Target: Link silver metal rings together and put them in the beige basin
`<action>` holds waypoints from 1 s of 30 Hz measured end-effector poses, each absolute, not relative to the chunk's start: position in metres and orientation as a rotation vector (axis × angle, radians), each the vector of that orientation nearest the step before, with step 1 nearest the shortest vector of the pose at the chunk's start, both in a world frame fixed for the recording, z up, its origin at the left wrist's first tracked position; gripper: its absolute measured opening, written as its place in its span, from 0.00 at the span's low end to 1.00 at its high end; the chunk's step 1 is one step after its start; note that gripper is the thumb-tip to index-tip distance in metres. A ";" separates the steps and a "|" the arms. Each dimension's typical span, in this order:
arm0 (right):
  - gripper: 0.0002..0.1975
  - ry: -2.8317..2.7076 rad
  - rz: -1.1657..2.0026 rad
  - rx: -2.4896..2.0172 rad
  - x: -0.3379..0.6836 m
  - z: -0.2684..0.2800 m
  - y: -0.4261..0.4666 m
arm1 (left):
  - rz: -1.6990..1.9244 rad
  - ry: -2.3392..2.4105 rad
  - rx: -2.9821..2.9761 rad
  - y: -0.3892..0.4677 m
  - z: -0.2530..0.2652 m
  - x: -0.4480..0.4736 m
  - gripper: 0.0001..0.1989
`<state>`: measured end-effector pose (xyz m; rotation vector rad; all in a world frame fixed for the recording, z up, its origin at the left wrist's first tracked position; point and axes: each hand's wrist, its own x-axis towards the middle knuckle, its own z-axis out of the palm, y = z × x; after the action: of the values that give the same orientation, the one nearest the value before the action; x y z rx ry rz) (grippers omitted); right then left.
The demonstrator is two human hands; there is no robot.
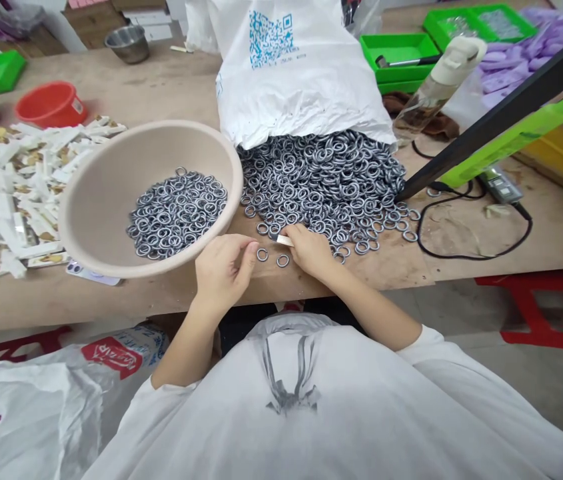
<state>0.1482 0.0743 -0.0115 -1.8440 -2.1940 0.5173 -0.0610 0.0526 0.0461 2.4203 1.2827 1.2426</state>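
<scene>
Grey metal rings [331, 180] spill in a heap from the mouth of a white sack [301, 100] onto the table. To the left of them, a beige basin [96, 200] holds many more of these rings. My right hand [308, 250] grips a small flat white piece with a dark end [284, 239], at the heap's near edge. My left hand [224, 270] is closed in a pinch beside the basin's rim, and what its fingertips hold cannot be made out. Between my hands lie two loose rings, one a near ring [282, 261].
White strips [36, 193] are piled left of the basin, with a phone [94, 273] partly under its rim. A dark post [501, 107] slants up on the right, near a black cable [481, 257] and a clear bottle [436, 87]. Green trays [398, 47] stand behind.
</scene>
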 end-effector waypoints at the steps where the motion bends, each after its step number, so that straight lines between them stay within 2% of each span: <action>1: 0.14 -2.114 0.577 -1.790 0.151 -0.014 0.076 | 1.201 1.295 2.390 0.053 0.041 -0.059 0.08; 5: 0.07 -1.586 0.970 -1.448 0.158 -0.017 0.080 | 1.006 1.319 2.121 0.058 0.019 -0.049 0.11; 9: 0.10 -1.306 1.277 -1.114 0.156 -0.004 0.074 | 0.907 1.162 1.736 0.059 0.002 -0.036 0.22; 12: 0.12 -1.248 1.361 -1.051 0.153 0.008 0.066 | 0.882 0.975 1.524 0.058 -0.002 -0.025 0.22; 18: 0.15 -1.169 1.383 -1.045 0.150 0.010 0.061 | 0.845 0.848 1.118 0.055 0.002 -0.016 0.19; 23: 0.15 -1.202 1.254 -1.076 0.149 0.007 0.060 | 0.943 0.907 0.962 0.056 -0.001 -0.017 0.19; 30: 0.16 -1.254 1.296 -1.063 0.144 0.006 0.052 | 1.008 0.903 0.859 0.058 -0.005 -0.015 0.24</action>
<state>0.1440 0.0519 0.0063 -1.0631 -1.2537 1.2958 -0.0153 0.0585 -0.0047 0.8588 0.9027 1.0080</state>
